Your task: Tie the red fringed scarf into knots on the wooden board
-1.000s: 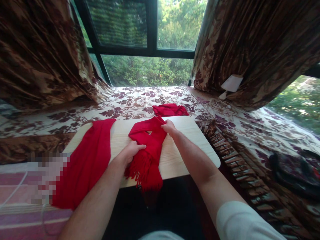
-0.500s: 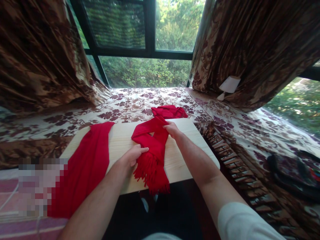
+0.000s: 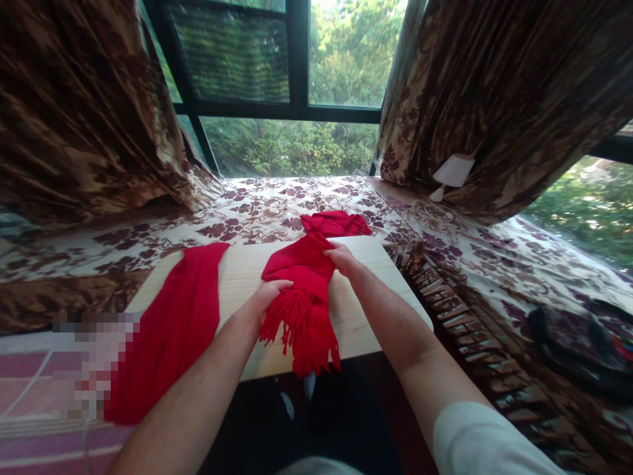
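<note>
A red fringed scarf [image 3: 301, 290] lies folded across the middle of a light wooden board [image 3: 356, 316], its tassels hanging over the near edge. My left hand [image 3: 264, 300] grips the scarf's left side near the fringe, fingers closed on the cloth. My right hand [image 3: 341, 257] pinches the scarf's upper right fold at the far side of the board. A second red scarf [image 3: 173, 323] is spread flat over the board's left end and drapes toward me. A third red cloth [image 3: 336, 223] lies bunched just beyond the board.
The board rests on a floral brown-and-cream bedcover [image 3: 257, 204] below a large window [image 3: 291, 79]. Heavy patterned curtains [image 3: 74, 105] hang on both sides. A small white lamp [image 3: 452, 173] stands at the right. A dark bag [image 3: 578, 336] lies far right.
The scarf's loop has been drawn together into a tighter fold. My left hand has moved up and away along the cloth, and the fringe has shifted with it.
</note>
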{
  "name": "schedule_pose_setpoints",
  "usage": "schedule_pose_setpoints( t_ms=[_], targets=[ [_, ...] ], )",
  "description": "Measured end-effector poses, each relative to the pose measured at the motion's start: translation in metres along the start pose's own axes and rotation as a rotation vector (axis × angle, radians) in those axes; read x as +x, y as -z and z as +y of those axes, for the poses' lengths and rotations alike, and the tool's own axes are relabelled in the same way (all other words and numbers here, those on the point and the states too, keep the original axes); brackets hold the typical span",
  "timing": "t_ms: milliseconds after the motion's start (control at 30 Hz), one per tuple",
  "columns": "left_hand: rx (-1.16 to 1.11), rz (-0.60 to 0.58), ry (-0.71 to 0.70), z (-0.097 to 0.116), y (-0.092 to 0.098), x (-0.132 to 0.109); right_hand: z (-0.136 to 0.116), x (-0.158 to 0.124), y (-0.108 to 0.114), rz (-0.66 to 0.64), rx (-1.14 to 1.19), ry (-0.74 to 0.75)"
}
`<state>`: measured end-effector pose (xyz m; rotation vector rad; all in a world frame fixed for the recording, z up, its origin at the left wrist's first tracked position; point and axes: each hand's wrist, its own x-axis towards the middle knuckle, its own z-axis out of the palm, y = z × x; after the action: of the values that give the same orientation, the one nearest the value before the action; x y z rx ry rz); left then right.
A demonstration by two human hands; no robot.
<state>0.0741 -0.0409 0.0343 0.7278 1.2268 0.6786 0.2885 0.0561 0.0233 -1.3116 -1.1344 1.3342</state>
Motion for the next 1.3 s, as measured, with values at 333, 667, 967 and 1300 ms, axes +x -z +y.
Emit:
schedule_pose_setpoints(
  t_ms=[333, 667, 967, 1300],
  targets=[
    [0.547, 0.273, -0.26, -0.015, -0.011, -0.004, 0.012, 0.002, -0.003, 0.065, 0.017, -0.028],
    [0.025, 0.091, -0.087, -0.015, -0.018, -0.012, 0.001, -0.001, 0.0, 0.033, 0.056, 0.005],
    [-0.157, 0.066, -0.123, -0.028, -0.023, -0.001, -0.004, 0.006, 0.011, 0.051, 0.041, 0.051],
    [-0.165, 0.046, -0.148, -0.001, -0.038, 0.038, -0.01, 0.038, 0.034, 0.082, 0.078, 0.096]
  ],
)
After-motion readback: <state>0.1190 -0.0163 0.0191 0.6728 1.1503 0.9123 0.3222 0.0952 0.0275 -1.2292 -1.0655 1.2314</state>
